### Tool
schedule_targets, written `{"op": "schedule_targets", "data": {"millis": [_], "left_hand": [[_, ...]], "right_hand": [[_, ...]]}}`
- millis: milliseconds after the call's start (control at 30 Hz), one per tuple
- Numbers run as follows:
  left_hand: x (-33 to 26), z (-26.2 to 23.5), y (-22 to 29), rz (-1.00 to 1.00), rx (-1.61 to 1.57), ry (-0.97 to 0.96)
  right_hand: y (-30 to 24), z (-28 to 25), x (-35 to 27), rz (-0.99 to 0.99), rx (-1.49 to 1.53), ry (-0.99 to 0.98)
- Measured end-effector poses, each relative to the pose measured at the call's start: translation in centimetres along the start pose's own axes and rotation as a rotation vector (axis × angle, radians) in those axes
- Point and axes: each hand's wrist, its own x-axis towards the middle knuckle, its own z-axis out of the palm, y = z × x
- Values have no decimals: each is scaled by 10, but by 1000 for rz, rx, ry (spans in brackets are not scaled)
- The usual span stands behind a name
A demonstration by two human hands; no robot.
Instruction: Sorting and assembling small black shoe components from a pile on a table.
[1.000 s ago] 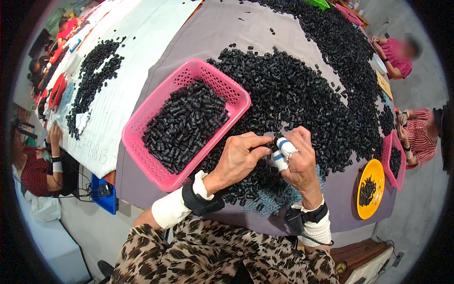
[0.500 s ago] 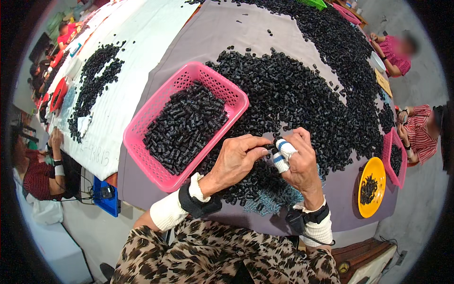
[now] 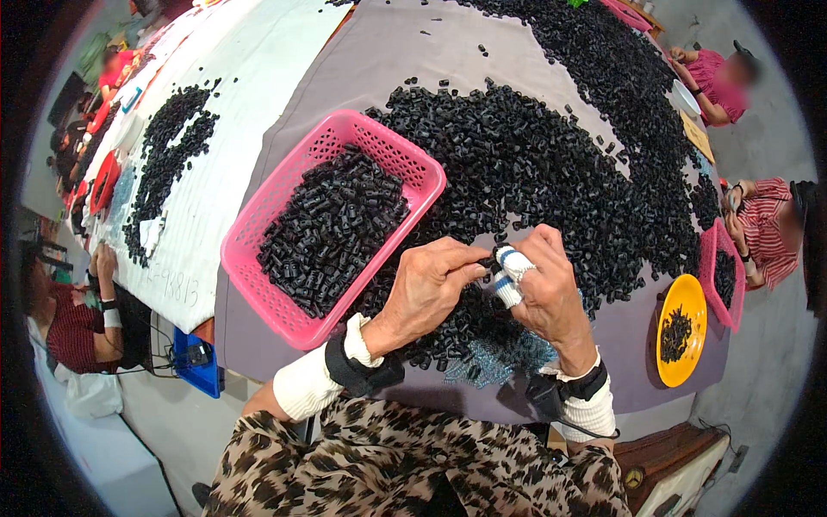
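Observation:
My left hand (image 3: 431, 286) is pinched closed at the fingertips on a small black plastic part (image 3: 493, 262). Against the same part, my right hand (image 3: 551, 293) is closed, with white, blue-striped wraps on its fingers. The fingers hide most of the part. Under and beyond both hands spreads a large pile of black plastic parts (image 3: 508, 164). To the left stands a pink perforated basket (image 3: 396, 146), heaped with similar black tubular pieces. Tiny pale blue pieces (image 3: 491, 364) lie below my hands, too small to make out.
On the right sit a yellow plate (image 3: 685, 295) with small black bits and a second pink basket (image 3: 730, 317). More black parts lie on the white-covered table (image 3: 250, 86) at left. Several people work around the tables. A blue bin (image 3: 200, 366) is low at left.
The view has shifted slightly. My hands remain together on the small black part, with only a slight change in the right hand's position.

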Motion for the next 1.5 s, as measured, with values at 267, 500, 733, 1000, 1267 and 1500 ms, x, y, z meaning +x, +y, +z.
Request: {"op": "schedule_targets", "data": {"millis": [267, 500, 733, 1000, 1267, 1500], "left_hand": [[0, 1, -1, 13, 107, 13], [0, 0, -3, -147, -48, -66], [-1, -2, -5, -256, -249, -82], [1, -2, -3, -326, -439, -88], [1, 0, -4, -334, -428, -53], [1, 5, -7, -248, -336, 21]], "right_hand": [[6, 5, -4, -19, 3, -16], [12, 6, -4, -13, 45, -22], [13, 10, -5, 85, 150, 60], [9, 10, -4, 147, 101, 198], [4, 12, -4, 17, -105, 151], [5, 14, -7, 14, -82, 138]]}}
